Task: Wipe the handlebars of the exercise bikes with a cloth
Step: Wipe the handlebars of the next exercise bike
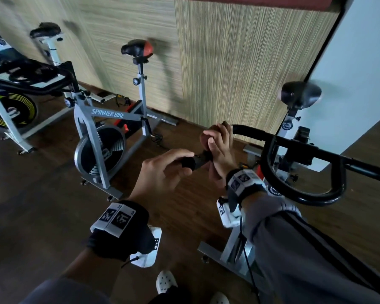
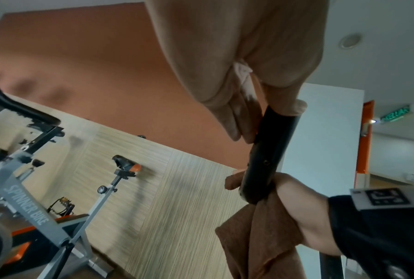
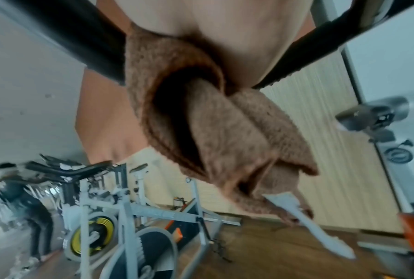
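The nearest bike's black handlebar (image 1: 294,145) runs from the right edge to its left end at the middle of the head view. My left hand (image 1: 188,163) pinches that bar end (image 2: 265,151) between thumb and fingers (image 2: 227,117). Just beyond it, my right hand (image 1: 217,145) is curled round the bar with a brown cloth (image 1: 204,140) wrapped under the palm. The cloth (image 2: 256,236) hangs in folds below the right hand (image 2: 301,211). In the right wrist view the cloth (image 3: 213,122) drapes from the bar (image 3: 69,37), with a white label at its lower end.
A grey "Spinner Bike" (image 1: 105,137) stands to the left on the wooden floor, with another bike with a yellow flywheel (image 1: 11,106) beyond it. The nearest bike's saddle (image 1: 301,93) is by the striped wall. A person (image 3: 34,198) stands far off among other machines.
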